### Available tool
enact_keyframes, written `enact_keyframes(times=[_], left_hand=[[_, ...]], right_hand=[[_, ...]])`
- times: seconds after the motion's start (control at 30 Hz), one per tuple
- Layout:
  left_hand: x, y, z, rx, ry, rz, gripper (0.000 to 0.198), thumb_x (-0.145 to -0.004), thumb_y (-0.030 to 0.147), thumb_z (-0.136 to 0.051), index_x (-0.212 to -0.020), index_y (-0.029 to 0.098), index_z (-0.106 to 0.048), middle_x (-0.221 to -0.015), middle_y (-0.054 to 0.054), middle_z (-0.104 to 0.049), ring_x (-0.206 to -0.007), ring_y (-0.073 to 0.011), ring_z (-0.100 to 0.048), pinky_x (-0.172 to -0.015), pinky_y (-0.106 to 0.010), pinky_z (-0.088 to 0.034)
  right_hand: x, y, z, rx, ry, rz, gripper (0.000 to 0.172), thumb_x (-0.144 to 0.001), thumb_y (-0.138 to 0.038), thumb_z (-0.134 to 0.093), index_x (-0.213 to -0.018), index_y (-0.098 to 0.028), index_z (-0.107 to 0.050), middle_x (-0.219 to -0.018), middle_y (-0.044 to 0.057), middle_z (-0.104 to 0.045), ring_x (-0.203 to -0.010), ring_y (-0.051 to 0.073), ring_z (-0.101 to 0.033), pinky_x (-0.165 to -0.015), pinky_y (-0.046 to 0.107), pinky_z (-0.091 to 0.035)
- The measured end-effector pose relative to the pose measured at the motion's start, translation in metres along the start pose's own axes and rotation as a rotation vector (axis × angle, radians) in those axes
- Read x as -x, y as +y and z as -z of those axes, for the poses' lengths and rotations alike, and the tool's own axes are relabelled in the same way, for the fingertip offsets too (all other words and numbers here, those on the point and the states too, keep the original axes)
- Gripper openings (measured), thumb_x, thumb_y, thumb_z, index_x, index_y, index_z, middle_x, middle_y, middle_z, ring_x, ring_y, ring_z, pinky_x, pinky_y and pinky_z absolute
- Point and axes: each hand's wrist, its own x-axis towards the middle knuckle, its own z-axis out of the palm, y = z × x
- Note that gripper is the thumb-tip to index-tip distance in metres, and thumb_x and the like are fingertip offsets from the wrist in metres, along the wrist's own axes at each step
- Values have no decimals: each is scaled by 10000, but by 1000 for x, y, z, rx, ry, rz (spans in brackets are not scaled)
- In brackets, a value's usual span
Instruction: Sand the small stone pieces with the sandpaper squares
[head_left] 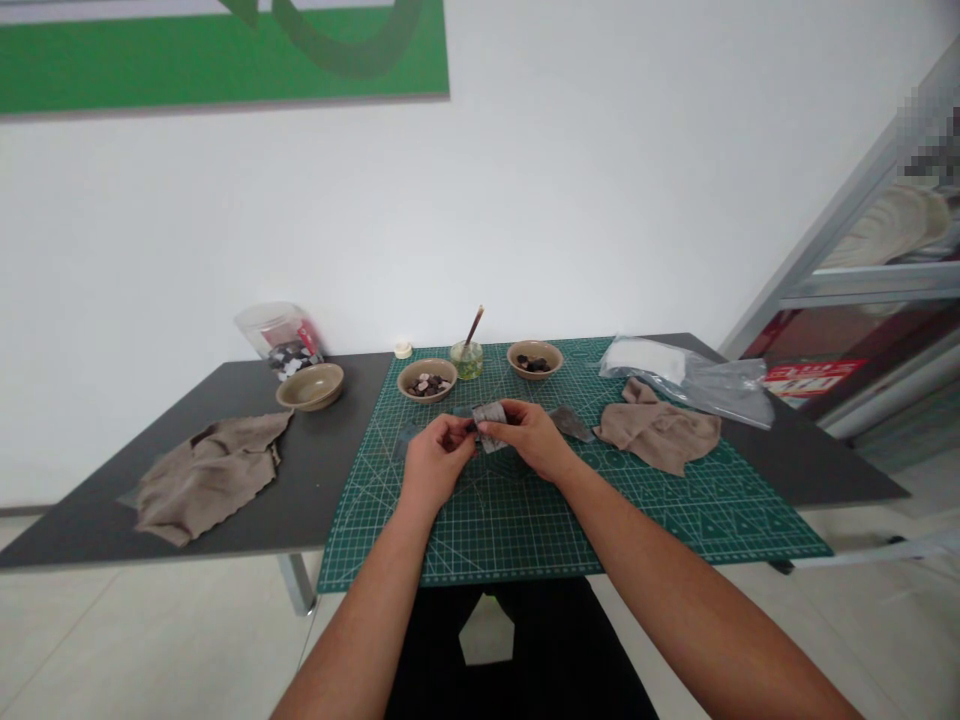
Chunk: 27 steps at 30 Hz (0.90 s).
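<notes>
Both hands meet above the middle of the green cutting mat (517, 530). My left hand (437, 460) is closed, its thumb and fingers pinching a small dark piece (472, 427) that is mostly hidden. Between the thumb and fingers of my right hand (538, 442) is a grey sheet with faint print (492, 428), which looks like the back of sandpaper. The sheet's edge meets the dark piece at the left fingertips. Just right of the right hand lies a dark grey scrap (571, 424) on the mat.
Behind the hands stand a bowl of dark and pale pieces (427, 397), a glass jar (468, 364) with a brush (475, 325), and a bowl of dark pieces (535, 376). Brown cloths (214, 475) (660, 430) lie either side. Further left are another bowl (311, 390) and a plastic tub (281, 335); a plastic bag (705, 385) is right.
</notes>
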Motion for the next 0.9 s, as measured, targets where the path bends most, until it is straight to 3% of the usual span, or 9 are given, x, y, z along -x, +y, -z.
enact_keyframes(times=[0.3,0.43,0.73,0.9], left_hand=[[2,5,0,-191,-26,-91,81,-764,268,-622,-769,190,-644,-633,30,-604,-582,-117,-547,-577,-230,-415],[2,4,-1,-161,7,-87,108,-778,289,-618,-819,192,-646,-652,24,-609,-606,-126,-564,-597,-234,-429],[3,10,1,-179,-49,-106,91,-787,262,-614,-836,198,-656,-647,25,-612,-594,-127,-567,-586,-235,-437],[3,10,-1,-199,-112,-167,94,-793,246,-628,-860,202,-675,-760,-2,-666,-684,-140,-605,-650,-247,-468]], right_hand=[[1,0,0,-39,30,-74,313,-681,-397,-747,-856,-141,-703,-746,13,-669,-643,127,-540,-621,255,-409],[1,0,0,-68,-15,-92,321,-650,-378,-778,-854,-141,-706,-726,6,-664,-625,120,-538,-605,248,-412],[2,-1,3,-63,-18,-104,316,-656,-387,-774,-837,-139,-700,-712,5,-662,-593,110,-532,-570,242,-402],[-3,0,3,-62,139,-83,264,-671,-393,-746,-744,-155,-661,-622,-1,-631,-503,114,-510,-457,239,-390]])
